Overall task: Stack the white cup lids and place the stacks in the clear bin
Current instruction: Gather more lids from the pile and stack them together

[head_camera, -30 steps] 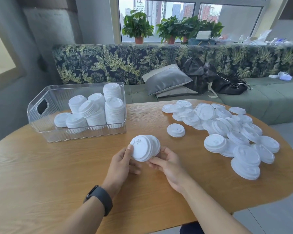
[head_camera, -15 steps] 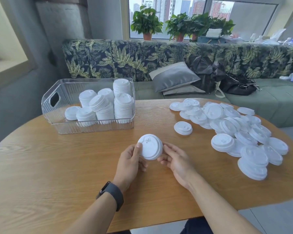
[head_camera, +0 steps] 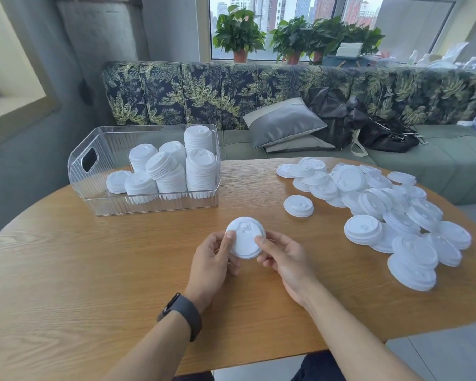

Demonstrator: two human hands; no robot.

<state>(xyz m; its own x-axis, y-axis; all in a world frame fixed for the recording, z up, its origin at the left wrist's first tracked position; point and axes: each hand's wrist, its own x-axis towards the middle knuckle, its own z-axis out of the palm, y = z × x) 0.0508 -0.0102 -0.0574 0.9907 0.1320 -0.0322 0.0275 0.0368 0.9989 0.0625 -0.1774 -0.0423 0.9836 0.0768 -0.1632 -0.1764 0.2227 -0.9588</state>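
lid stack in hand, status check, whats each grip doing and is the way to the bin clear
Left hand and right hand both pinch the lid stack above the table. Clear bin partly filled. Nothing between stack and bin.

Pretty bright, soft daylight from the window (head_camera: 308,26) at the back, only faint shadows on the table (head_camera: 94,270). Wide-angle bending at the edges, corners slightly soft.

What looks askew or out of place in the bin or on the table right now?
One stack in the clear bin stands out: the middle front stack has its top lids tilted left, leaning instead of sitting level. One single lid lies apart from the loose pile. Nothing looks spilled or damaged.
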